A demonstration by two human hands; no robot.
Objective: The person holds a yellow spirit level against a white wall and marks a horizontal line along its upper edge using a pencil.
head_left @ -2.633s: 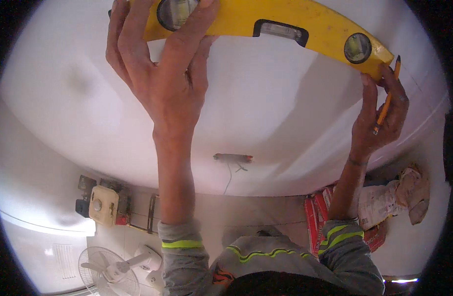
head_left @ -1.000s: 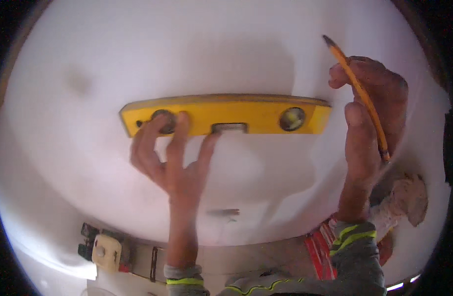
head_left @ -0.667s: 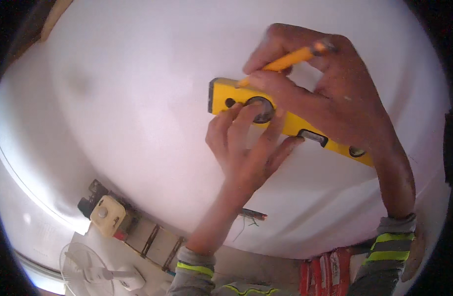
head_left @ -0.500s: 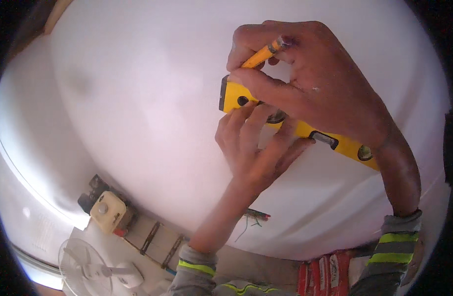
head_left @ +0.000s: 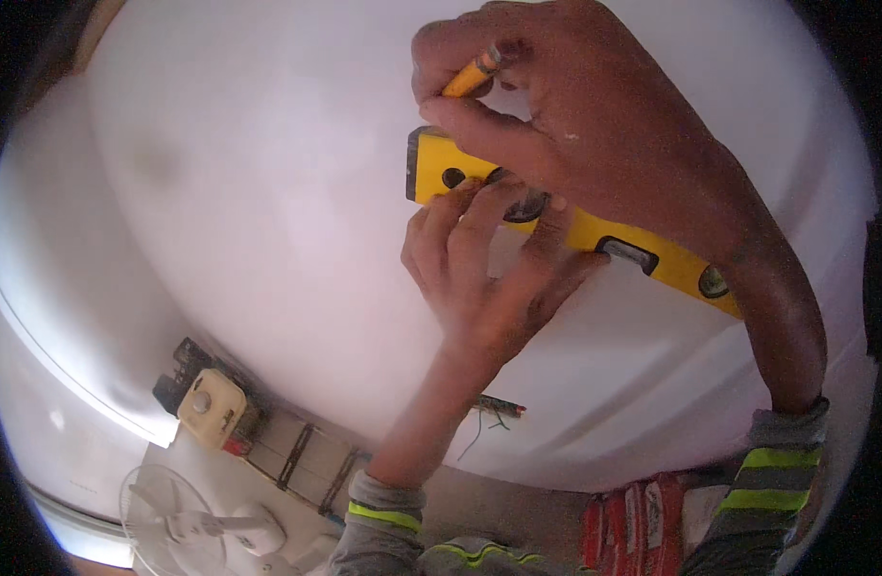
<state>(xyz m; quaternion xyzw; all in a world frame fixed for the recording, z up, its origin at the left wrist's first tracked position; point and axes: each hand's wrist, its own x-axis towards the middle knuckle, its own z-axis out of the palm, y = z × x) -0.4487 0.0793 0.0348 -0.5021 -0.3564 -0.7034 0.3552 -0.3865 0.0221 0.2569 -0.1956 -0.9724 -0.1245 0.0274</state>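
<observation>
A yellow spirit level (head_left: pixel 583 231) with black end caps and round and oblong vials lies slantwise against a broad white surface. My left hand (head_left: pixel 484 274) is on the level, its fingers across the face and its thumb at the lower edge. Above it, my right hand (head_left: pixel 604 125) grips a yellow pencil (head_left: pixel 468 79) just over the level's left end. The pencil's tip is hidden behind the fingers. Part of the level's upper edge is covered by my right hand and wrist.
Thin wires (head_left: pixel 503 408) stick out below the level. Lower left are a white fan (head_left: pixel 177 518), an engine-like machine with a cream tank (head_left: pixel 211 408) and a metal frame (head_left: pixel 297 461). Red packages (head_left: pixel 638 523) lie at the lower right.
Both hands have shifted slightly up and left, the right hand more. The level's left end has moved up and left too. The pencil stays in my right hand.
</observation>
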